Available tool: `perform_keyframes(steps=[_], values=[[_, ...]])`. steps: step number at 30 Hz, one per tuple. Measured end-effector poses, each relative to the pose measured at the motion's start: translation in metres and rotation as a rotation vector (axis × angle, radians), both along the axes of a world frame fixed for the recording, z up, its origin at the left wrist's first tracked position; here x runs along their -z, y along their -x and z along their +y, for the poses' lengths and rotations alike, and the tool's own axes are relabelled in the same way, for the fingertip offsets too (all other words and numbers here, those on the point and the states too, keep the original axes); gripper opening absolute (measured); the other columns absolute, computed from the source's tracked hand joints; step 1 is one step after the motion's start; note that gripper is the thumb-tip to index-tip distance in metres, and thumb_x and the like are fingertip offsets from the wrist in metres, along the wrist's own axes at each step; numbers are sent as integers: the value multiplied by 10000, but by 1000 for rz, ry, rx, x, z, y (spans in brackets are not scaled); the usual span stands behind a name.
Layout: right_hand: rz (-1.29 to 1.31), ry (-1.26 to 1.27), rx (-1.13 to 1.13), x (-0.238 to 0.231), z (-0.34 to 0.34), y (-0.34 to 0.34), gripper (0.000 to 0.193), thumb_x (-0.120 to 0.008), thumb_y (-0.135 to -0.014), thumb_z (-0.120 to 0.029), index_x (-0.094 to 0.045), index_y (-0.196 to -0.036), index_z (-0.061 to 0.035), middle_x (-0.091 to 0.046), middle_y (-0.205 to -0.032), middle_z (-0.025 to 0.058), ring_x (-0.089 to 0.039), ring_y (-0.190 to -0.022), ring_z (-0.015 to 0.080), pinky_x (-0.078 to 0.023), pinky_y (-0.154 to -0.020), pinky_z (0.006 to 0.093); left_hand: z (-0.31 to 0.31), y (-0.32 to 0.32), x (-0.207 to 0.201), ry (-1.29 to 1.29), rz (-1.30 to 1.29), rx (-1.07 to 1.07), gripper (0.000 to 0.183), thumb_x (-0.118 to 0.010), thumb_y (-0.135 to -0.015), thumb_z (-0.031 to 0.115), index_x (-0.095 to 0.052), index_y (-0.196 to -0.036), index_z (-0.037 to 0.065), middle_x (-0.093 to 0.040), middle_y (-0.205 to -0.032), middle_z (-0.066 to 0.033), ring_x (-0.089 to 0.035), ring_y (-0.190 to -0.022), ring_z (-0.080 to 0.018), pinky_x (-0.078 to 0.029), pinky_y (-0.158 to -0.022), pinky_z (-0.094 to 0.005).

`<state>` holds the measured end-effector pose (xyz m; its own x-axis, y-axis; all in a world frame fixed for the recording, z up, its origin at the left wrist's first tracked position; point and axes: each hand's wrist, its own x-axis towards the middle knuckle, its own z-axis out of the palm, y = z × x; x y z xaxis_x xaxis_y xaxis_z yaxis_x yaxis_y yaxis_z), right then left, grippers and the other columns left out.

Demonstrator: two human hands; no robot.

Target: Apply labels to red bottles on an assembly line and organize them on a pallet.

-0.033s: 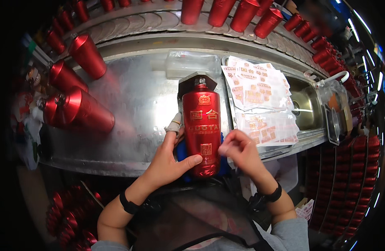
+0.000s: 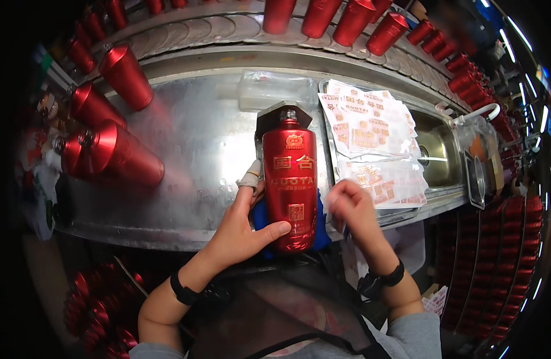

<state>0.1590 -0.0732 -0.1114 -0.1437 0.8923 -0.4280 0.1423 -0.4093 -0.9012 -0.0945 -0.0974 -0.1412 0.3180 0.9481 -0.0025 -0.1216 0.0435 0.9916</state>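
Note:
A shiny red bottle (image 2: 291, 173) with gold markings lies with its neck pointing away from me, in front of a dark angular holder (image 2: 265, 123). My left hand (image 2: 239, 226) grips its lower left side, thumb across the front; a pale wrap covers one finger. Under the bottle's near end shows some blue cloth (image 2: 321, 224). Just right of the bottle and apart from it, my right hand (image 2: 354, 208) is curled, fingertips drawn together and slightly blurred. Whatever those fingers hold, if anything, cannot be made out.
Printed sticker sheets (image 2: 374, 128) lie right of the bottle, beside a metal sink (image 2: 441, 157). Beyond the bottle stands a clear plastic box (image 2: 274, 91). Several red bottles (image 2: 123, 157) are on the left, and more stand along the conveyor (image 2: 204, 31) at the back.
My right hand has drawn back from the bottle's lower right side, moving a little to the right. My left hand keeps its grip, and the bottle has hardly shifted.

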Motion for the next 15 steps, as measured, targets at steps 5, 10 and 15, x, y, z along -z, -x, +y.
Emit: perform_keyframes(steps=[5,10,15], values=[[371,69,256,-6,5,-10,205,-638,-882,-71,-548,-1064,-44,-592,-874,21,-595,-793,99,-509,-754,256,-4,0,6,-30,65,-30,1088,-800,-823,270,-47,-1556,-9,-355,-1508,-286,-361,-1422,-360,-300,-1159,-411],[-223,-695,-231,-50,-18,36,357,-732,-788,28,-562,-1101,-6,-621,-942,101,-631,-858,194,-505,-772,293,-1,2,9,-28,75,-50,1101,-802,-819,271,-36,-1551,-30,-354,-1506,-293,-361,-1420,-373,-304,-1157,-404],[-501,-1041,-268,-56,10,54,237,-723,-760,43,-643,-980,11,-645,-864,155,-643,-767,302,-508,-672,353,-2,1,9,-64,38,-67,1099,-807,-814,276,-52,-1547,-40,-347,-1510,-288,-353,-1425,-364,-297,-1163,-400]])
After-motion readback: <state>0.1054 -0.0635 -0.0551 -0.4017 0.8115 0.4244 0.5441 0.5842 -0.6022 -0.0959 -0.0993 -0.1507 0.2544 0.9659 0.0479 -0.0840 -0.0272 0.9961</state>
